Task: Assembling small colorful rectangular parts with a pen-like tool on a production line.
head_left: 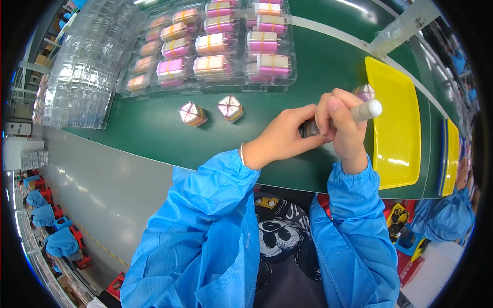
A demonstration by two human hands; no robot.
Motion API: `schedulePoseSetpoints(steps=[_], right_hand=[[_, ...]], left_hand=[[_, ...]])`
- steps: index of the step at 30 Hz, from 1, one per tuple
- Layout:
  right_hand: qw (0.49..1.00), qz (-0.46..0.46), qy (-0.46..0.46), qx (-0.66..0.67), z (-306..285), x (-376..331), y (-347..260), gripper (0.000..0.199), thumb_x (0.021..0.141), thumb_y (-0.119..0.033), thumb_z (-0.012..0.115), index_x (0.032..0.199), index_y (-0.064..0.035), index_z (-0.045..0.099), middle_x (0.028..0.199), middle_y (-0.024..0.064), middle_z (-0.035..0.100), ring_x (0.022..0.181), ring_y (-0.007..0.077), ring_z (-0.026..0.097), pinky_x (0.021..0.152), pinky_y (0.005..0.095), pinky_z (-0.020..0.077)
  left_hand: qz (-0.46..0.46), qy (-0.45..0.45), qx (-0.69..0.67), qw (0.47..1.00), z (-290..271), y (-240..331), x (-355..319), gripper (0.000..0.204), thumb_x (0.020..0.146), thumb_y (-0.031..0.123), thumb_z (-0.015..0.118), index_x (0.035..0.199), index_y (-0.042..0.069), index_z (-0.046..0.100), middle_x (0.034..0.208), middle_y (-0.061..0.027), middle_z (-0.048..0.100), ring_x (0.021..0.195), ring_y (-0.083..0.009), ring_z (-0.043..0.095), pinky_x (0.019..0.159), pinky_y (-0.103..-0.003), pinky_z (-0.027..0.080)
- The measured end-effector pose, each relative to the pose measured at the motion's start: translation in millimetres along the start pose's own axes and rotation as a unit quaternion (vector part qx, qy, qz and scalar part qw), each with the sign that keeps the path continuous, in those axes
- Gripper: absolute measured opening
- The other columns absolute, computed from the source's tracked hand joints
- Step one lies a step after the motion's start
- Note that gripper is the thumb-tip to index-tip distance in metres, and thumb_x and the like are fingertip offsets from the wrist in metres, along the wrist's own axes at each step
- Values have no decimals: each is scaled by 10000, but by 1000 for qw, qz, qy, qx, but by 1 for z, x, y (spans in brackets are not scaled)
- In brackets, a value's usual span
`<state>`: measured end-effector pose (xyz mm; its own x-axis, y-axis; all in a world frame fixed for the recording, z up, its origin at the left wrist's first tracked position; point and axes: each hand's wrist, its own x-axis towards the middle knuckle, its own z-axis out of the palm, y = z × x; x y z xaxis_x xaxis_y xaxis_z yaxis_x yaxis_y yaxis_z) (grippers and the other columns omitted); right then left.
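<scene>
My right hand (346, 120) is closed around a thick grey stick-like tool (362, 111) with a rounded white end, its kind not clear. My left hand (287, 131) is closed on a small dark grey and brown piece (308, 128), mostly hidden by the fingers. The two hands meet over the green table near its front edge. To their left stand two small blocks, one block (193, 114) and another block (230, 108), each with a pale top crossed by dark lines. A similar block (365, 92) shows partly behind my right hand.
A clear plastic tray (205, 88) holds several pink and beige blocks with orange bands at the back. Stacked clear trays (77, 87) stand left of it. A yellow tray (398, 123) lies close to my right hand; a white post (405, 31) rises behind it.
</scene>
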<state>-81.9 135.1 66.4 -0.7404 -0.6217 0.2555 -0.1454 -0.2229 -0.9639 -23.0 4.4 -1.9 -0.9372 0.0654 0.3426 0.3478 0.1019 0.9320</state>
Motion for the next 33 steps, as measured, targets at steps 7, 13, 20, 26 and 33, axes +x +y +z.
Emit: schedulePoseSetpoints(steps=[7, 13, 20, 26, 33], right_hand=[[968, -103, 25, 229, -35, 3, -6, 376, 993, -212, 488, 649, -104, 382, 638, 61, 540, 467, 67, 367, 411, 240, 302], [915, -58, 348, -197, -78, 10, -18, 277, 959, -261, 591, 849, -9, 615, 729, 96, 594, 538, 116, 477, 511, 235, 366], [816, 150, 251, -498, -100, 10, 2, 327, 844, -280, 705, 959, 25, 671, 916, 171, 635, 839, 288, 635, 779, 375, 490], [858, 153, 191, -452, -97, 9, 6, 313, 798, -184, 750, 1027, 14, 672, 900, 155, 669, 842, 263, 665, 776, 362, 505], [930, 154, 57, -328, -68, 8, -4, 348, 774, -213, 798, 1038, -14, 687, 906, 79, 697, 832, 159, 646, 768, 333, 504]], left_hand=[[9, -39, 83, 996, 1, 0, 3, 564, 767, 220, 814, 1214, 60, 509, 1049, -123, 687, 963, -257, 666, 830, -353, 514], [-101, -52, -86, 990, 1, -8, 3, 514, 887, 255, 705, 1285, 73, 434, 1040, -106, 667, 932, -221, 676, 800, -332, 534], [-246, 16, -408, 879, -15, 0, 7, 757, 950, 726, 139, 1289, 111, 421, 888, -85, 562, 653, -205, 617, 513, -290, 450], [-235, 52, -378, 894, -11, 12, 9, 578, 1009, 594, 286, 1331, 120, 365, 1112, -139, 619, 917, -250, 646, 563, -294, 527], [-237, 65, -226, 943, -15, 6, 2, 424, 992, 298, 556, 1325, 102, 384, 1233, -133, 593, 1013, -185, 629, 695, -289, 557]])
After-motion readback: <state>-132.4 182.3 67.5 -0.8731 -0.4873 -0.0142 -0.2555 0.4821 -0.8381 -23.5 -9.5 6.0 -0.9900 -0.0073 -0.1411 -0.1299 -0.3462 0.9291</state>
